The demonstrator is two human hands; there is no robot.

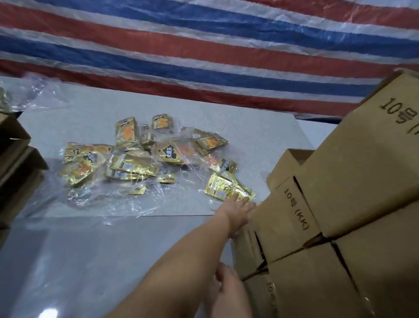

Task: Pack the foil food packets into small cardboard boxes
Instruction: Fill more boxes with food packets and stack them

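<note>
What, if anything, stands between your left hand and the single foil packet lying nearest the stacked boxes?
Nothing visible does. The left hand has its fingertips at the near edge of the foil packet. The stacked cardboard boxes stand close on the right, beside the reach rather than across it.

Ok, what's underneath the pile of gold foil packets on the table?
The foil packets lie on crinkled clear plastic sheeting spread over a grey board. Some plastic also drapes over them. What lies beneath the board is hidden.
</note>
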